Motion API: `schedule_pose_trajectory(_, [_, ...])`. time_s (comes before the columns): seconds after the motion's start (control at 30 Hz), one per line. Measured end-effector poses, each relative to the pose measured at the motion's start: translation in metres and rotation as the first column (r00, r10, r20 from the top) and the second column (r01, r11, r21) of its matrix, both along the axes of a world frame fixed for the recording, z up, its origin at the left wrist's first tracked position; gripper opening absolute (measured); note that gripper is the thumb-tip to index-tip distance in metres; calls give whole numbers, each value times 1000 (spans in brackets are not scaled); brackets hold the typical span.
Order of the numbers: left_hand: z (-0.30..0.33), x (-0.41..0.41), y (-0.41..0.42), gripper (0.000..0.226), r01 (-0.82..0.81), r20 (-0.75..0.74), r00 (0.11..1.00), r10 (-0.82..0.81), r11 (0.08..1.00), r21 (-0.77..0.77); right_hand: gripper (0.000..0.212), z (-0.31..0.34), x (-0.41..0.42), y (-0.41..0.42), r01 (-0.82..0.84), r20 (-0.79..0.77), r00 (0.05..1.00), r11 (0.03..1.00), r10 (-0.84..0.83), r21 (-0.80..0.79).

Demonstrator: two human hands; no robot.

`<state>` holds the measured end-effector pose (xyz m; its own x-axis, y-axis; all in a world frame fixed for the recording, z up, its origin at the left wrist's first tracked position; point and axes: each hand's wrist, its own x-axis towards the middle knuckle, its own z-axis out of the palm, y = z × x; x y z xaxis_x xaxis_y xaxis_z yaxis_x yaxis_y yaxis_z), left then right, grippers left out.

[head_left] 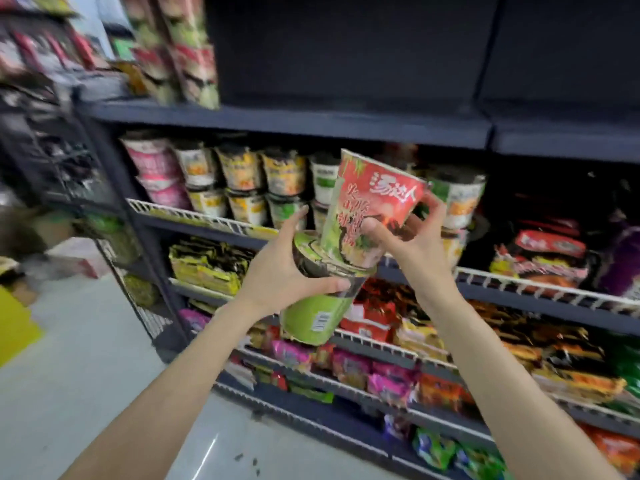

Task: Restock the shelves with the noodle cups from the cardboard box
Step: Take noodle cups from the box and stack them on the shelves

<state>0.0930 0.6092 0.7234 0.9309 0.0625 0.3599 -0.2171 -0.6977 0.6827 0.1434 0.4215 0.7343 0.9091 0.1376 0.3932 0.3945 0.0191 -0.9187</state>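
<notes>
Left hand wrapping green noodle cup; right hand gripping red noodle cup, 1 o'clock, raised toward cup shelf for stocking.

A shop aisle: dark shelves stacked with noodle cups and snack packets.

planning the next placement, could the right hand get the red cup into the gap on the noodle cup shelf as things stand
Probably yes. The right hand grips the red cup just in front of the cup shelf, and the dark gap behind it looks open. The left hand with the green cup sits lower.
</notes>
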Motion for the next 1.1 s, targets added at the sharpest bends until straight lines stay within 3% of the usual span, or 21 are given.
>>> schedule_pose_trajectory(0.2, [77, 51, 76, 125, -58, 233, 971, 44, 997, 55, 96, 81, 52, 83, 10, 147, 989, 997, -21, 77])
schedule_pose_trajectory(0.37, [130, 103, 121, 115, -138, 489, 868, 87, 988, 69, 91, 138, 98, 133, -95, 292, 955, 985, 49, 144])
schedule_pose_trajectory(0.57, [178, 171, 167, 115, -215, 650, 750, 124, 975, 63, 78, 182, 162, 185, -111, 435, 900, 981, 31, 159])
schedule_pose_trajectory(0.87, [180, 280, 227, 107, -126, 532, 830, 169, 985, -117, 88, 198, 254, 260, 42, 485, 872, 997, -69, 67])
schedule_pose_trajectory(1.1, [191, 335, 264, 101, -44, 444, 891, 94, 992, -122, 85, 222, 299, 309, 218, 440, 872, 975, -215, 46])
